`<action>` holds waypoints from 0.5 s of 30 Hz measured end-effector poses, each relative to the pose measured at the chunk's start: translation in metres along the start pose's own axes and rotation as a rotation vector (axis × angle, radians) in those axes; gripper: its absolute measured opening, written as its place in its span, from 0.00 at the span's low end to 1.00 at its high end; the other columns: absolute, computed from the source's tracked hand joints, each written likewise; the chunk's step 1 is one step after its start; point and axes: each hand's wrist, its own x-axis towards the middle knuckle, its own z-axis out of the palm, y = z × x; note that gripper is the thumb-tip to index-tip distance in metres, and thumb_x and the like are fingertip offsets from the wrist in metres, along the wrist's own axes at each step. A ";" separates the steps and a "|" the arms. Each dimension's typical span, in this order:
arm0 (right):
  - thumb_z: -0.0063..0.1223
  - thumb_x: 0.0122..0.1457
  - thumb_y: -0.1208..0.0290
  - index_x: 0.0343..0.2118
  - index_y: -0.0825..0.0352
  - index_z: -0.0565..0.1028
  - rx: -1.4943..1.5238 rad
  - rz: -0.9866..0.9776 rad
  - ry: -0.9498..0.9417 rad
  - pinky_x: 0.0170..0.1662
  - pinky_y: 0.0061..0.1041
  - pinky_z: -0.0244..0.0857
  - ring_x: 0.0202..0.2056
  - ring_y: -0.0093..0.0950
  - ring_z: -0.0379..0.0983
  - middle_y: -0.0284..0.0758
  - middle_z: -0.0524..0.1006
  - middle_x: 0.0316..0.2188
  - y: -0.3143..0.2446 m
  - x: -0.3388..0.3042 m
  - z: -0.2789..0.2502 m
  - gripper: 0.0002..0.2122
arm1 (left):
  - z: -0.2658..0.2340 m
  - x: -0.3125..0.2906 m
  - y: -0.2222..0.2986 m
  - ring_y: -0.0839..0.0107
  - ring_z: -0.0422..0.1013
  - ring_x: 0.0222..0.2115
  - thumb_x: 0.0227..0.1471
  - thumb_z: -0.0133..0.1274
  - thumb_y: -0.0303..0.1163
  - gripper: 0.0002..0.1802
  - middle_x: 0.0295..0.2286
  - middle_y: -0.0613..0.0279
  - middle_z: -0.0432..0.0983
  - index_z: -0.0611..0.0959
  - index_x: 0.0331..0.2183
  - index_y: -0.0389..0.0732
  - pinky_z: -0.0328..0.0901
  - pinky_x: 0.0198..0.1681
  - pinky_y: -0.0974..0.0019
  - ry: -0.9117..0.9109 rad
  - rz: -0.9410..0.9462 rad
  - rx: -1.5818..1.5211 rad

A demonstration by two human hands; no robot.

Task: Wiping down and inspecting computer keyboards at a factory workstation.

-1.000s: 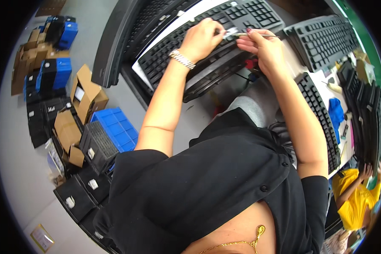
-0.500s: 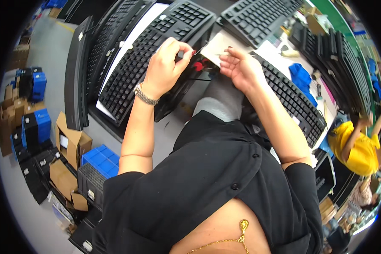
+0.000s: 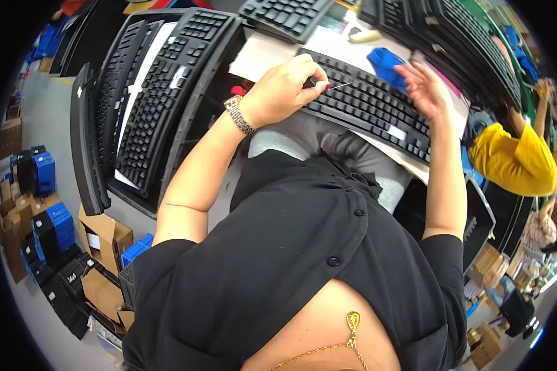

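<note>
My left hand (image 3: 291, 89), with a metal watch at the wrist, is closed in a pinch. From its fingertips a thin, straight metal pick (image 3: 341, 85) sticks out to the right. It lies over a black keyboard (image 3: 368, 102) that rests slantwise on the white worktop in front of me. My right hand (image 3: 426, 89) is raised at the right end of that keyboard, fingers apart and holding nothing. Just left of its fingers lies a crumpled blue cloth (image 3: 387, 67).
On the left, a black crate (image 3: 195, 86) holds several keyboards (image 3: 167, 99) on edge. Another keyboard (image 3: 288, 15) lies at the far side. Stacked keyboards (image 3: 470, 49) stand at the far right. A person in yellow (image 3: 513, 157) works to the right. Boxes (image 3: 105, 238) sit on the floor.
My view has swung to the right, toward the keyboard on the worktop. My left hand has come over the keyboard with the pick. My right hand has moved right, away from the left.
</note>
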 end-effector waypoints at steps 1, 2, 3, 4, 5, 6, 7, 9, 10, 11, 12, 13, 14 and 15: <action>0.56 0.63 0.71 0.44 0.73 0.78 -0.241 -0.113 -0.002 0.27 0.17 0.70 0.25 0.20 0.73 0.38 0.81 0.32 0.020 -0.021 0.024 0.11 | 0.007 0.006 0.004 0.68 0.65 0.21 0.56 0.59 0.32 0.06 0.28 0.65 0.72 0.80 0.32 0.42 0.64 0.28 0.65 -0.017 0.022 0.019; 0.57 0.62 0.70 0.43 0.72 0.79 -0.481 -0.224 0.000 0.27 0.17 0.69 0.24 0.18 0.72 0.37 0.81 0.31 0.033 -0.042 0.042 0.11 | 0.015 0.012 0.010 0.69 0.65 0.22 0.56 0.59 0.32 0.06 0.29 0.65 0.73 0.79 0.32 0.41 0.64 0.28 0.66 -0.039 0.045 0.036; 0.57 0.62 0.70 0.42 0.71 0.80 -0.722 -0.329 0.002 0.27 0.16 0.68 0.24 0.17 0.71 0.35 0.81 0.30 0.053 -0.068 0.060 0.11 | 0.023 0.017 0.015 0.70 0.65 0.22 0.56 0.58 0.31 0.06 0.29 0.65 0.73 0.79 0.32 0.41 0.64 0.29 0.67 -0.060 0.068 0.053; 0.58 0.62 0.69 0.41 0.71 0.81 -0.962 -0.434 0.004 0.27 0.16 0.66 0.24 0.16 0.70 0.34 0.81 0.30 0.056 -0.085 0.071 0.10 | 0.031 0.023 0.022 0.71 0.65 0.23 0.56 0.58 0.30 0.05 0.29 0.66 0.74 0.79 0.32 0.40 0.63 0.30 0.68 -0.081 0.096 0.072; 0.58 0.62 0.69 0.41 0.71 0.81 -0.955 -0.433 0.018 0.27 0.16 0.66 0.24 0.16 0.70 0.34 0.81 0.30 0.055 -0.095 0.063 0.10 | 0.039 0.030 0.027 0.71 0.65 0.23 0.56 0.58 0.30 0.05 0.29 0.66 0.74 0.79 0.32 0.40 0.63 0.30 0.68 -0.093 0.101 0.064; 0.58 0.61 0.69 0.39 0.70 0.81 -1.067 -0.504 0.027 0.27 0.15 0.65 0.24 0.16 0.69 0.33 0.80 0.29 0.054 -0.104 0.056 0.10 | 0.049 0.038 0.032 0.71 0.66 0.23 0.56 0.58 0.31 0.06 0.30 0.66 0.74 0.79 0.32 0.41 0.64 0.31 0.67 -0.107 0.145 0.082; 0.59 0.61 0.68 0.37 0.70 0.82 -1.180 -0.576 0.033 0.27 0.15 0.64 0.24 0.16 0.68 0.32 0.80 0.29 0.052 -0.111 0.049 0.09 | 0.059 0.046 0.036 0.70 0.66 0.24 0.56 0.59 0.31 0.06 0.30 0.66 0.74 0.79 0.32 0.41 0.65 0.31 0.66 -0.119 0.190 0.104; 0.60 0.60 0.67 0.34 0.69 0.82 -1.405 -0.718 0.038 0.27 0.15 0.62 0.24 0.15 0.67 0.30 0.79 0.27 0.051 -0.121 0.036 0.09 | 0.076 0.058 0.043 0.70 0.68 0.24 0.56 0.59 0.33 0.07 0.31 0.66 0.74 0.79 0.33 0.42 0.66 0.32 0.65 -0.142 0.275 0.152; 0.60 0.60 0.67 0.34 0.69 0.82 -1.399 -0.717 0.046 0.27 0.15 0.62 0.24 0.15 0.67 0.30 0.79 0.27 0.051 -0.126 0.028 0.09 | 0.084 0.061 0.046 0.70 0.68 0.24 0.56 0.59 0.33 0.07 0.31 0.66 0.74 0.79 0.33 0.42 0.66 0.32 0.65 -0.150 0.280 0.149; 0.60 0.60 0.68 0.34 0.69 0.83 -1.425 -0.704 0.075 0.27 0.15 0.61 0.24 0.16 0.67 0.30 0.79 0.27 0.052 -0.130 0.021 0.09 | 0.092 0.063 0.049 0.70 0.68 0.24 0.56 0.59 0.33 0.07 0.31 0.66 0.74 0.79 0.33 0.42 0.66 0.32 0.65 -0.170 0.296 0.154; 0.60 0.60 0.68 0.33 0.68 0.83 -1.451 -0.689 0.101 0.28 0.16 0.61 0.24 0.16 0.67 0.30 0.79 0.27 0.054 -0.133 0.013 0.08 | 0.099 0.064 0.051 0.69 0.69 0.24 0.56 0.59 0.33 0.07 0.31 0.66 0.73 0.79 0.33 0.43 0.67 0.32 0.65 -0.189 0.310 0.160; 0.59 0.60 0.68 0.33 0.68 0.83 -1.477 -0.674 0.125 0.28 0.16 0.61 0.24 0.16 0.67 0.30 0.78 0.26 0.056 -0.135 0.006 0.08 | 0.106 0.064 0.053 0.69 0.70 0.24 0.56 0.59 0.33 0.06 0.31 0.66 0.73 0.79 0.33 0.43 0.68 0.32 0.65 -0.208 0.323 0.167; 0.59 0.60 0.69 0.33 0.68 0.83 -1.503 -0.658 0.148 0.28 0.16 0.61 0.24 0.17 0.67 0.30 0.78 0.26 0.058 -0.135 0.000 0.08 | 0.111 0.064 0.053 0.68 0.70 0.24 0.56 0.59 0.34 0.06 0.32 0.66 0.73 0.79 0.33 0.43 0.68 0.32 0.65 -0.227 0.335 0.174; 0.59 0.60 0.69 0.33 0.68 0.83 -1.498 -0.654 0.152 0.28 0.16 0.61 0.24 0.17 0.67 0.30 0.78 0.26 0.062 -0.136 -0.005 0.08 | 0.118 0.064 0.054 0.68 0.70 0.24 0.56 0.59 0.34 0.06 0.32 0.66 0.73 0.79 0.33 0.43 0.68 0.32 0.65 -0.233 0.335 0.171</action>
